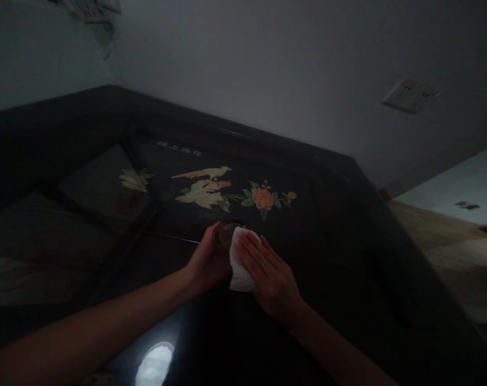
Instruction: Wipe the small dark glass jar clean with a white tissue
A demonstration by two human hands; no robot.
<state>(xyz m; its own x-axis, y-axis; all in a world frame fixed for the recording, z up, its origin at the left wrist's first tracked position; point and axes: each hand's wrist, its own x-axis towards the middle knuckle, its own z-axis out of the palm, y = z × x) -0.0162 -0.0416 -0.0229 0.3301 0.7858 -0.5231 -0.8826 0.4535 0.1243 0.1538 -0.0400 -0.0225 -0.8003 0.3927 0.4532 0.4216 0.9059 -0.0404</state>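
Note:
My left hand (205, 262) is wrapped around a small dark glass cup (226, 236) and holds it just above the black table (347, 257). A white cloth (239, 268) lies against the cup's side. My right hand (269, 273) presses on that cloth, fingers together and curved over it, a ring on one finger. The room is dim, so the cup's shape is hard to make out.
The table's dark glossy top bears an inlaid picture of birds (203, 187) and a pink flower (262, 198). A light reflection (155, 364) glints near the front edge. A wall socket (410, 94) sits on the grey wall. Pale floor (448, 241) lies at the right.

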